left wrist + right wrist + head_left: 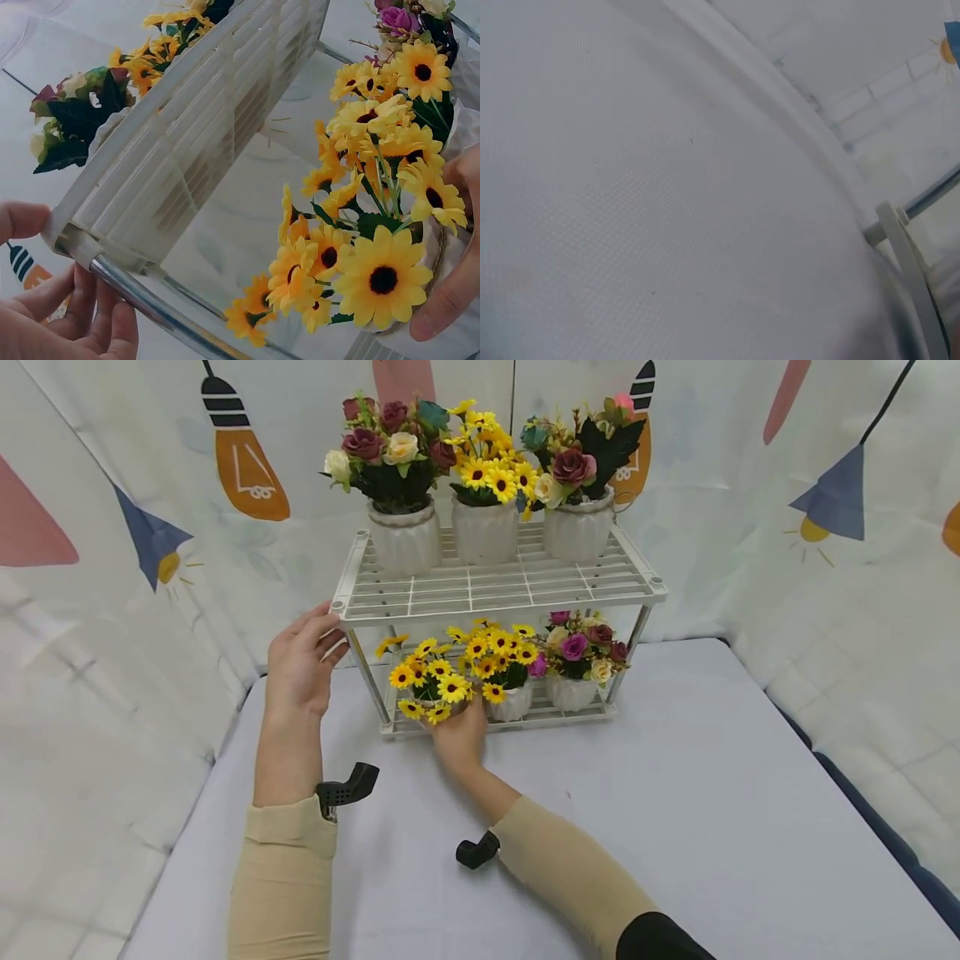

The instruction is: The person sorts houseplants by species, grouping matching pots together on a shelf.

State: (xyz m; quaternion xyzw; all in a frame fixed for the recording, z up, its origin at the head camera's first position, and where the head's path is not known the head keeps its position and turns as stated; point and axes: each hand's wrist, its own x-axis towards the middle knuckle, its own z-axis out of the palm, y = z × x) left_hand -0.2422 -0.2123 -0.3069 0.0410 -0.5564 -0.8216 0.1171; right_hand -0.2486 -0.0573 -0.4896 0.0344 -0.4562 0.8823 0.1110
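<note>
A two-tier white shelf rack point(450, 607) stands on the table. My left hand point(300, 664) holds its upper front-left corner, the thumb on the top edge and the fingers under it beside the metal post point(161, 304). On the lower tier, my right hand point(461, 737) grips a white pot at the left end, its thumb against the side in the left wrist view. Yellow sunflowers point(453, 688) from this pot hide most of it in the head view. Right beside it are a second sunflower pot point(513, 702) and a pot of purple and cream roses point(572, 693).
Along the upper tier stand a left rose pot point(405, 539), a middle yellow-flower pot point(486, 535) and a right rose pot point(579, 531). Behind the rack hangs a patterned curtain point(705, 552). A white cloth covers the table point(750, 793).
</note>
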